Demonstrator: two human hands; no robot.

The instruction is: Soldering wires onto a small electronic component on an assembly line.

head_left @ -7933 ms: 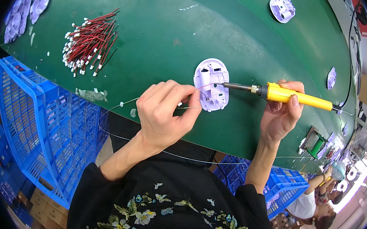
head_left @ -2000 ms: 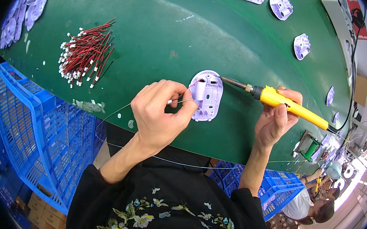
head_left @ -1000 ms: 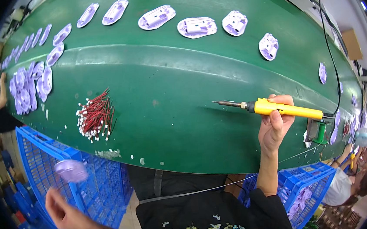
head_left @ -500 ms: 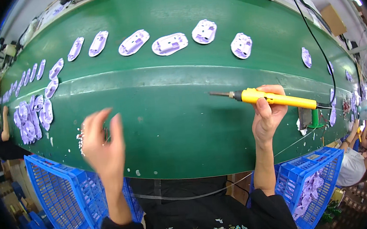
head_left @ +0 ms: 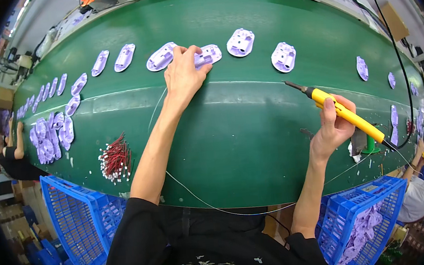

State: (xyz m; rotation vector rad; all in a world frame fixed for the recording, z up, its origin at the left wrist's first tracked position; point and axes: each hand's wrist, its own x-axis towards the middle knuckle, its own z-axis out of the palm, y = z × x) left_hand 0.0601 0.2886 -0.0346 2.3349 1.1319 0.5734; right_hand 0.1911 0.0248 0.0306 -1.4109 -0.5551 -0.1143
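Note:
My left hand [head_left: 183,77] reaches across the bench, its fingers and thumb closed around the left end of a pale purple plastic shell [head_left: 209,56]. A thin silvery wire [head_left: 197,197] curves from the right, passes under my left forearm and shows again beside that wrist; whether the fingers also hold it is hidden. My right hand [head_left: 332,127] grips a yellow soldering iron [head_left: 354,115], its dark tip pointing up and left above the bench. Another purple shell [head_left: 161,57] lies just left of my left hand. Red wires with white connectors [head_left: 116,158] lie bundled left of my forearm.
More shells line the green bench [head_left: 244,150], with a pile of shells [head_left: 48,139] at the left. Blue crates [head_left: 78,220] flank me. A green spool stand [head_left: 370,145] stands right, below the iron's black cable [head_left: 403,80]. Co-workers sit at both sides.
My left hand has moved from above the red wires, forward and right, onto a shell. The soldering iron has shifted right, its tip now higher and tilted upward. The view has shifted slightly.

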